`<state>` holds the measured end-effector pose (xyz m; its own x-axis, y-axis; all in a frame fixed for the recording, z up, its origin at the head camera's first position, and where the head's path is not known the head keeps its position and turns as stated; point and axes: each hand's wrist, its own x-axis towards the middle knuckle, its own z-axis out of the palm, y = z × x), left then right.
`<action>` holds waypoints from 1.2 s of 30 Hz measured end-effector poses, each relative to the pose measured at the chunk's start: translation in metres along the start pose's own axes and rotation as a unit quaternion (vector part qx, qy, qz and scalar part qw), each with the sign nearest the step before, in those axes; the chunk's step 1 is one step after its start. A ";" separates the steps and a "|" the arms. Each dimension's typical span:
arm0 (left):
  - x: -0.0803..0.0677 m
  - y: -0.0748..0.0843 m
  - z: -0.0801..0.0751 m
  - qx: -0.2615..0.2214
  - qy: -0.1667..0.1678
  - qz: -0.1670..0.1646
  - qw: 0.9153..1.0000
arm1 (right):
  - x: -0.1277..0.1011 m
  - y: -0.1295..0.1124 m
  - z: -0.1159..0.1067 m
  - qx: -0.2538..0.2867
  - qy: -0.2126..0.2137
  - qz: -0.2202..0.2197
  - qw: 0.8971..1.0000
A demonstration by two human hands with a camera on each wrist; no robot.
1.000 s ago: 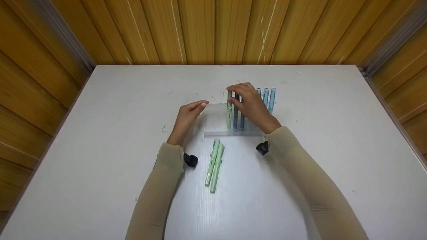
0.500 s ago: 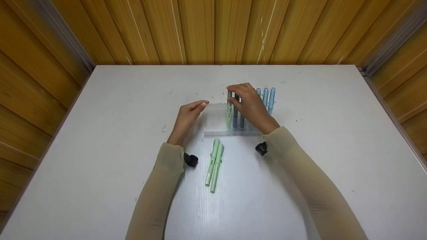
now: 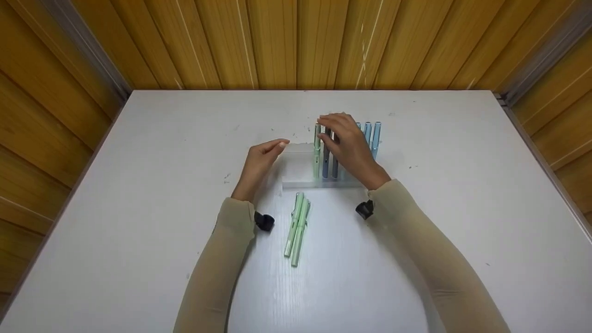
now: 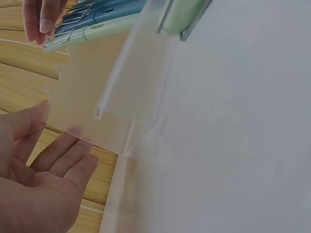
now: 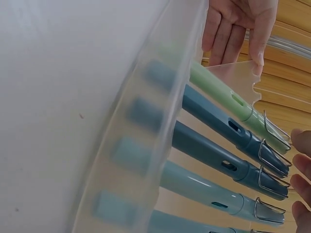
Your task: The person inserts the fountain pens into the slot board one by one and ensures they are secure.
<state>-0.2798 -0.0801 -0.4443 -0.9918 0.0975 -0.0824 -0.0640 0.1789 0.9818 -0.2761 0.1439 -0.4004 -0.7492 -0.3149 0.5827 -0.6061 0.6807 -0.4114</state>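
A clear plastic pen stand (image 3: pixel 298 165) holds a row of upright pens. At its left end, my left hand (image 3: pixel 261 164) pinches the panel's edge between thumb and fingers; the left wrist view shows the thumb on the notched rim (image 4: pixel 59 73). My right hand (image 3: pixel 348 144) is at the top of the leftmost standing pen, a light green one (image 3: pixel 317 157). In the right wrist view its fingers (image 5: pixel 302 170) are spread just off the clips, gripping nothing. Beside the green pen stand dark blue pens (image 5: pixel 209 109) and light blue pens (image 5: pixel 199 184), partly covered by that hand in the head view.
Two light green pens (image 3: pixel 298 231) lie side by side on the white table (image 3: pixel 138 208), in front of the stand. Yellow wood-look panels (image 3: pixel 277 46) rise behind the table and at both sides. Small dark marks dot the tabletop.
My right fingertips have come away from the green pen's top, shifting slightly right. The green pen stays upright in the stand. My left hand keeps its hold.
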 end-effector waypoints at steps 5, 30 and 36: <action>0.000 0.000 0.000 -0.003 0.000 -0.001 1.000 | -0.010 -0.004 0.001 0.007 0.001 -0.018 1.000; -0.001 -0.001 0.001 -0.011 0.006 0.015 1.000 | -0.068 -0.020 0.004 0.175 -0.175 0.069 0.966; 0.000 -0.001 0.001 -0.016 0.004 0.013 1.000 | -0.073 -0.022 0.006 0.229 -0.244 0.128 0.934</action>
<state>-0.2792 -0.0793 -0.4455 -0.9941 0.0931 -0.0554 -0.0415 0.1447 0.9886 -0.2093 0.1478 -0.4382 -0.8497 -0.5209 0.0815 -0.3580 0.4565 -0.8145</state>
